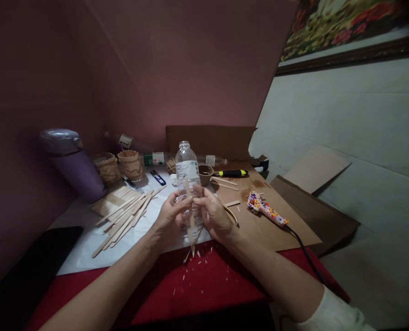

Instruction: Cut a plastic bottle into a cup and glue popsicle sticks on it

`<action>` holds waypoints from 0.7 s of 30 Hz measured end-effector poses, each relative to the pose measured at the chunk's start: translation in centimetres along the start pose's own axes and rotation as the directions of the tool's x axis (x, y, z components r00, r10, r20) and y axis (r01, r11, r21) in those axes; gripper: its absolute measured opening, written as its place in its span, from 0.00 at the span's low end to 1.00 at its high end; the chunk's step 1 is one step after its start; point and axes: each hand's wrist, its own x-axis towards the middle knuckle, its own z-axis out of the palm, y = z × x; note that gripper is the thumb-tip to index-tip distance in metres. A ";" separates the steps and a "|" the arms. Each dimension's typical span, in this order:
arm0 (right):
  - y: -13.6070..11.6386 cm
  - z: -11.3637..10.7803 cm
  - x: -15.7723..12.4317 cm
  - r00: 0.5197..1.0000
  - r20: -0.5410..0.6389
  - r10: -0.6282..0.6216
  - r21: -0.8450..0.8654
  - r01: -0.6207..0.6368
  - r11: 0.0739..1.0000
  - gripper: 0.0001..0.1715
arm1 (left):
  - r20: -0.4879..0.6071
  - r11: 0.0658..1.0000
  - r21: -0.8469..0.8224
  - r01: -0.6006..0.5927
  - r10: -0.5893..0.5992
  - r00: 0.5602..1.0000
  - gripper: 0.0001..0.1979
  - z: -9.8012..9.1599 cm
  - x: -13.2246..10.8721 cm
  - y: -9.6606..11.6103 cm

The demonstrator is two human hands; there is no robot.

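A clear plastic bottle (187, 168) stands upright in the middle of the table, and both my hands are wrapped round its lower half. My left hand (170, 218) grips it from the left, my right hand (215, 216) from the right. A flat wooden craft stick (190, 209) lies lengthwise against the bottle's front, pressed there by my fingers, its lower end pointing down at the red cloth (204, 285).
Several loose craft sticks (127, 218) lie on white paper at the left. A patterned glue gun (266, 209) with a black cord rests on brown cardboard (276, 230). Behind stand a purple flask (75, 168), two stick-made cups (120, 168), a small brown cup (205, 174) and a yellow-black cutter (232, 173). Wood slivers dot the cloth.
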 end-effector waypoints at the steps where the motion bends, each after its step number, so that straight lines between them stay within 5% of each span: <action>1: 0.0 0.0 0.0 1.000 0.002 -0.003 0.000 0.003 1.000 0.22 | -0.001 1.000 0.000 -0.004 0.004 1.000 0.27 0.0 0.0 0.0; 21: 0.2 -0.5 0.3 0.999 0.038 -0.005 0.008 0.005 1.000 0.23 | 0.023 0.999 0.012 -0.044 0.044 0.999 0.27 0.2 -0.1 0.0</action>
